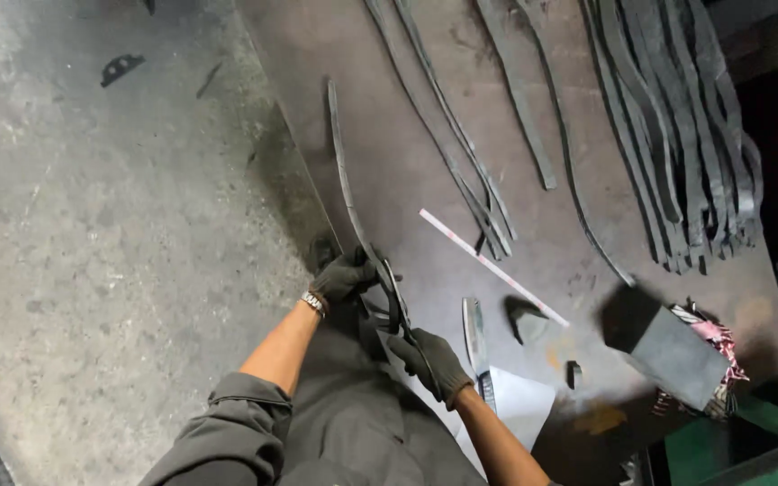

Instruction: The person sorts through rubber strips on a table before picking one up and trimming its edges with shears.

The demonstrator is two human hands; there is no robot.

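Black gloves cover both hands. The left hand (342, 277) is closed around a long dark strip (344, 171) at its near end, at the worktop (389, 54) edge. The right hand (432, 360) grips a handle of the shears (396, 301), whose blades meet the strip just beside the left hand. I judge that the cutting of the strip is in hand now; the next move calls for a firm squeeze while the left hand keeps the strip steady. Beyond the hands, the strip runs away over the rusty worktop. Near the right hand lie a knife (474, 337) and white paper (520, 405). A white ruler (493, 267) lies farther away, then loose strips (461, 153) and a pile (677, 135) of them.
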